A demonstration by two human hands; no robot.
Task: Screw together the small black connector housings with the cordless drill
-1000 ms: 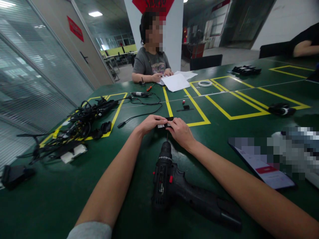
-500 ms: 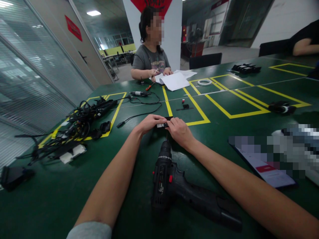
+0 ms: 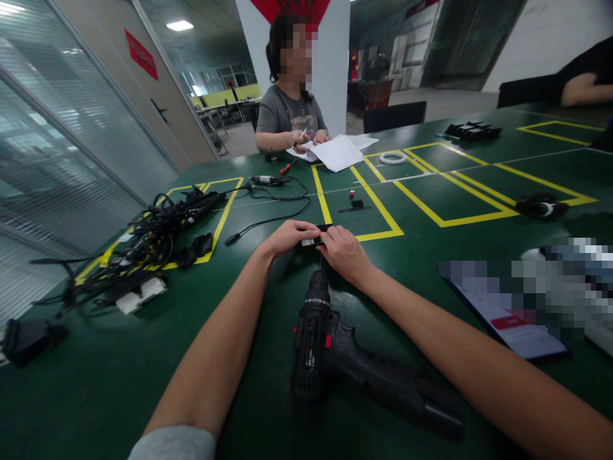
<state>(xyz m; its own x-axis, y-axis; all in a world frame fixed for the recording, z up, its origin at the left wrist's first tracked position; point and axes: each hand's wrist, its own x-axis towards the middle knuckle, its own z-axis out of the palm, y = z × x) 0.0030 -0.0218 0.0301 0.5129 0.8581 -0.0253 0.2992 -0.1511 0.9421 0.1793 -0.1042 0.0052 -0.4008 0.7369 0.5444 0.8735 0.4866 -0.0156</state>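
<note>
A small black piece with a white label [image 3: 309,242] is held between my two hands, just past the tip of the drill. My left hand [image 3: 291,237] grips its left side, with the thumb along the top. The fingers of my right hand [image 3: 343,250] are closed on its right end and cover much of it. What exactly the piece is I cannot make out. Between my forearms a black cordless drill [image 3: 313,345] lies on its side, its bit pointing at the held piece and its handle reaching to the lower right.
A tangle of black cables [image 3: 167,230] lies on the left of the green table [image 3: 258,396]. Small black parts [image 3: 357,204] lie beyond my hands. A person with papers [image 3: 340,153] sits opposite. A tape roll [image 3: 393,157] and a phone [image 3: 517,326] are to the right.
My hands and the held piece stay almost in place, with only a slight shift of the right fingers. The person opposite has moved the papers a little.
</note>
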